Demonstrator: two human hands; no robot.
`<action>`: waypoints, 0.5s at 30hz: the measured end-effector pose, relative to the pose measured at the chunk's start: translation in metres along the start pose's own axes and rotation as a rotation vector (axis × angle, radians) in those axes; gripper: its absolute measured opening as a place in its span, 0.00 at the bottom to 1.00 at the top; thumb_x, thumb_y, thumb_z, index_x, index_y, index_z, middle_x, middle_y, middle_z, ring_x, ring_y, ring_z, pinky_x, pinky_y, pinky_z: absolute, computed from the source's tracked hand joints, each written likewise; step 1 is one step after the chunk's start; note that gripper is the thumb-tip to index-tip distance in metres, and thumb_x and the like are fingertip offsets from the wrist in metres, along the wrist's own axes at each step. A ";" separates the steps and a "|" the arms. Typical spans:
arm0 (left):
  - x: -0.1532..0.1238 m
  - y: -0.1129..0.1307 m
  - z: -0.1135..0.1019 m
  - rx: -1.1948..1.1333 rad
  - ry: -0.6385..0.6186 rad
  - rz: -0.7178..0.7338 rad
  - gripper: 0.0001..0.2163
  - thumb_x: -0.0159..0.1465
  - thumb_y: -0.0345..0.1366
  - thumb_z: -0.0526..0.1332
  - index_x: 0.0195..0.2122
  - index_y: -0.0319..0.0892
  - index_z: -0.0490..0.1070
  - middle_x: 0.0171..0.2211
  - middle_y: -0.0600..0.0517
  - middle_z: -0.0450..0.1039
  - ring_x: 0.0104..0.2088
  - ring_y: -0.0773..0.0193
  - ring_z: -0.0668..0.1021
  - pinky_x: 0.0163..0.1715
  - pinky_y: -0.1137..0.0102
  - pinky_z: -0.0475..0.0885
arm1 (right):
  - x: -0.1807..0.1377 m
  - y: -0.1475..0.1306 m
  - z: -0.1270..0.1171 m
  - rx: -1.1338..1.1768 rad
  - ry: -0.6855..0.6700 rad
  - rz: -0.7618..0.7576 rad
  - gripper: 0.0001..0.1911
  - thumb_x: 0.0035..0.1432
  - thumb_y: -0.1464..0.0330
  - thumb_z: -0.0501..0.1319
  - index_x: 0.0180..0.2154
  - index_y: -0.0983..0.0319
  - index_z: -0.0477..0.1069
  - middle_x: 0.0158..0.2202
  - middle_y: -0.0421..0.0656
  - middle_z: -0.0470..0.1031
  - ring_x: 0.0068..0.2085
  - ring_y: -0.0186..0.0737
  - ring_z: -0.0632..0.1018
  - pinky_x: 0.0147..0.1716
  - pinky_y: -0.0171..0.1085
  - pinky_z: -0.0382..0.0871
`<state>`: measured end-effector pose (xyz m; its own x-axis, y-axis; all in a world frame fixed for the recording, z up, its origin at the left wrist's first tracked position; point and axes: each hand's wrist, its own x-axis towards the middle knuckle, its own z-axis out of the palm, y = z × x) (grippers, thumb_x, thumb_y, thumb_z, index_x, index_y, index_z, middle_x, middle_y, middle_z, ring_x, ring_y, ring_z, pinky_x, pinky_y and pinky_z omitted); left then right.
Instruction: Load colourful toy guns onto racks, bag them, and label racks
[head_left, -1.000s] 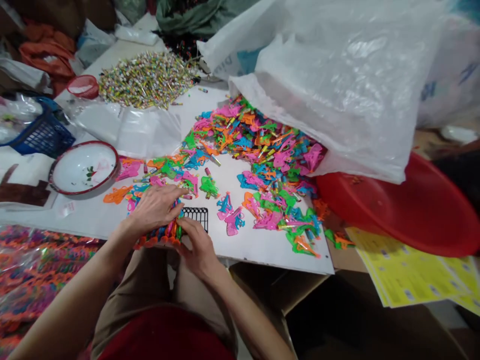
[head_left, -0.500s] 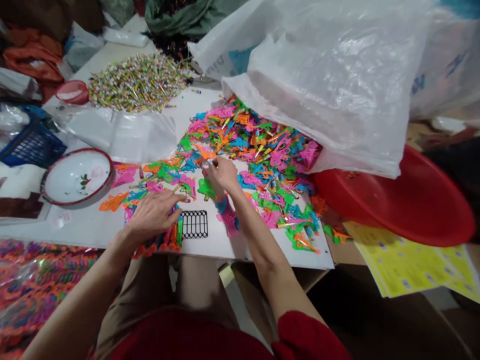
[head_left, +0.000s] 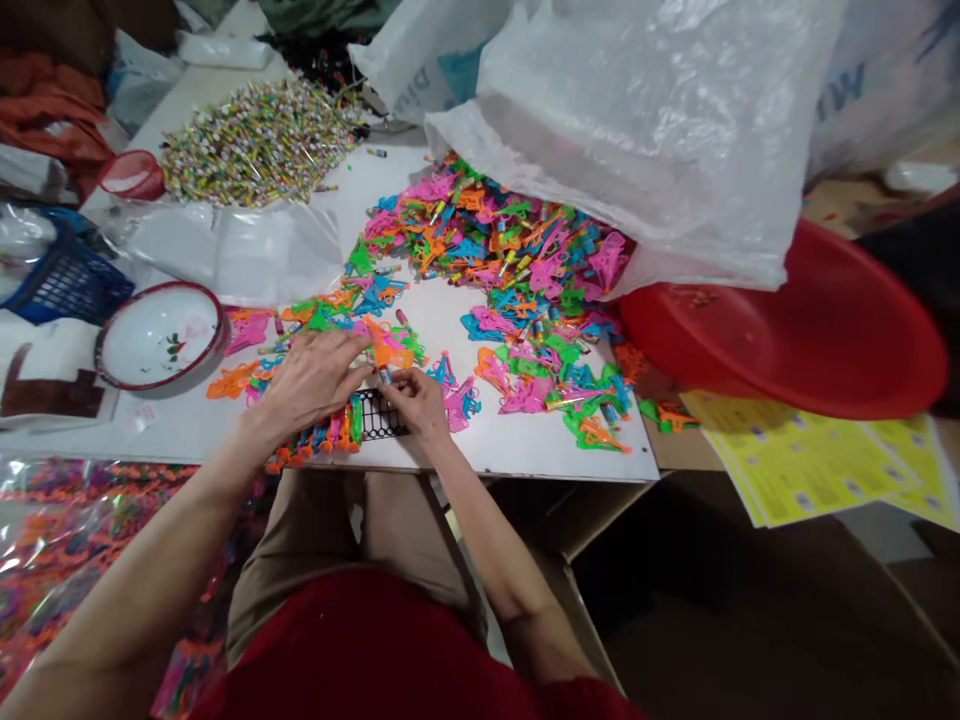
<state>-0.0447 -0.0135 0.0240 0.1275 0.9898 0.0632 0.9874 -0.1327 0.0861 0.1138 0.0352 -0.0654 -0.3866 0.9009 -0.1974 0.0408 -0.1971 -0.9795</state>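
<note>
My right hand [head_left: 421, 402] pinches an orange plastic toy piece [head_left: 390, 350] with a small capped tube on it, just above a black plastic rack [head_left: 380, 418]. The rack's right part shows bare slots, and a row of coloured toy pieces [head_left: 322, 438] stands side by side along its left part. Over that row lies my left hand [head_left: 319, 375], its fingers stretched towards the orange piece and its thumb apart. Whether its fingertips touch the orange piece I cannot tell. Loose pieces [head_left: 461, 395] in pink and blue rest just right of my right hand.
A large heap of coloured toy pieces [head_left: 510, 240] spills from under a white plastic sack [head_left: 637, 130]. Behind lies a pile of small tubes [head_left: 262, 140]. A red-rimmed bowl [head_left: 161, 335] and blue basket [head_left: 71, 275] stand left; a red basin [head_left: 847, 340] and yellow sheets [head_left: 795, 455] are right.
My right hand has come back from the heap towards me, bringing the orange toy piece over the rack. My left hand stays over the row. The view has shifted slightly.
</note>
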 end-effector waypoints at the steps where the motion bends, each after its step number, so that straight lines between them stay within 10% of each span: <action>1: 0.001 0.000 0.004 0.002 -0.039 -0.013 0.18 0.69 0.41 0.48 0.55 0.40 0.68 0.49 0.43 0.74 0.51 0.53 0.75 0.52 0.58 0.67 | -0.001 -0.005 -0.003 0.015 0.013 -0.031 0.16 0.45 0.58 0.67 0.32 0.62 0.72 0.21 0.34 0.67 0.21 0.29 0.65 0.22 0.31 0.61; 7: 0.001 0.000 0.014 -0.019 -0.108 -0.040 0.18 0.68 0.37 0.46 0.54 0.39 0.69 0.46 0.43 0.77 0.46 0.52 0.78 0.43 0.61 0.71 | -0.007 0.004 -0.002 -0.045 -0.066 -0.119 0.13 0.47 0.60 0.65 0.33 0.62 0.73 0.27 0.38 0.72 0.29 0.36 0.72 0.31 0.35 0.69; 15: 0.002 0.003 0.002 -0.085 -0.138 -0.063 0.30 0.65 0.56 0.52 0.60 0.39 0.62 0.39 0.44 0.78 0.40 0.52 0.79 0.39 0.64 0.70 | 0.017 0.039 0.021 -0.396 -0.333 -0.340 0.11 0.52 0.73 0.58 0.39 0.62 0.72 0.40 0.45 0.77 0.41 0.40 0.77 0.42 0.36 0.71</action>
<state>-0.0408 -0.0118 0.0221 0.0829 0.9932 -0.0819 0.9831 -0.0680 0.1701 0.0899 0.0348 -0.1065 -0.7023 0.7063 0.0884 0.1790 0.2954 -0.9385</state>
